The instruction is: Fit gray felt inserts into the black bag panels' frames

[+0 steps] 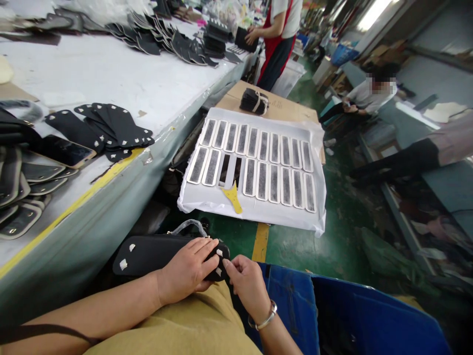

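Observation:
A long black bag (158,249) lies across my lap, with small white patches near both ends. Its handle (190,224), covered in clear wrap, sticks up on the far side. My left hand (190,266) lies over the right part of the bag and grips it, fingers on top and the thumb side toward me. At the bag's right end, my right hand (246,281) is closed in a pinch, thumb tip beside a white patch (219,271). Whatever its fingertips hold is too small to make out.
A white-covered board (254,207) ahead carries rows of white-rimmed dark strips and a yellow scrap (232,197). Black panels (114,123) and a phone (70,150) lie on the left table (177,98). A blue bin (369,305) stands at right. Other people work farther off.

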Tool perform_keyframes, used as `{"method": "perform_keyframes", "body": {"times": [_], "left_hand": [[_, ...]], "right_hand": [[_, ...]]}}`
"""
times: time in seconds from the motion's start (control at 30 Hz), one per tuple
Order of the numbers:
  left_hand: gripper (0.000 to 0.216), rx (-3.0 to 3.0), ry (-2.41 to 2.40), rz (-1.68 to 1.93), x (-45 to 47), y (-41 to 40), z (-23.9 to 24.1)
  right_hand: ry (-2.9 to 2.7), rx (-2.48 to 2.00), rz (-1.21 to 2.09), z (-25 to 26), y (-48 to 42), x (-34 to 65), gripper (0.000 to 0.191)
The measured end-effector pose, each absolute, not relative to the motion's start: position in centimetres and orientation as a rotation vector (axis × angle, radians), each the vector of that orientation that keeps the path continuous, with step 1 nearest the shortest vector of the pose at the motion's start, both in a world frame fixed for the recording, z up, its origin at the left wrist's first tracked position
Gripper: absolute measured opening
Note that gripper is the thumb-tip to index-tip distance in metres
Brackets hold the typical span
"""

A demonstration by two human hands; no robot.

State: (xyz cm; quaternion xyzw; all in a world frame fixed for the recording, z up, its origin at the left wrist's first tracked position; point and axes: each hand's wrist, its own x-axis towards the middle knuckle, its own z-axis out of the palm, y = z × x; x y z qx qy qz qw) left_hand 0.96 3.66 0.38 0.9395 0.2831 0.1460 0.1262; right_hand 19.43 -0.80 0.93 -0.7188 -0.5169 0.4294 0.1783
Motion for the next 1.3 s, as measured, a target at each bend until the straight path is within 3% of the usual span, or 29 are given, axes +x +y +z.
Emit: {"method": "perform_keyframes", "body": {"times": [0.4,0.53,0.63,0.7,0.97,1.1,1.3], "left_hand": [[0.070,2.587,0.983,0.295,-6.3,5.0,1.3],[0.069,2.547,0.979,0.364,-7.4,5.0,0.8],[0.067,2.527,0.976,0.417,-7.1,4.9,0.2],[0.067,2.514,0.968,0.438,-7.0,4.9,-0.1],[0.071,2.480,0.915,0.363,-7.6,5.5,0.8],[0.084,2.502,0.826,0.264,-8.4,5.9,1.7],[0.089,2.513,0.802,0.405,-8.4,5.8,0.9]], "right_hand": [[-1.803,-1.950,0.928,1.7,0.7,20.0,0.021],[-2.254,-1.633,0.643,2.9,2.0,19.4,0.052],[-2.551,-1.403,0.658,3.2,3.1,18.3,0.082],[-2.629,-1.371,0.671,3.1,3.6,17.5,0.090],[-2.576,-1.381,0.681,2.2,3.7,16.2,0.060],[-2.560,-1.369,0.663,2.4,3.5,16.0,0.059],[-2.615,-1.352,0.580,3.0,3.2,16.0,0.059]]}}
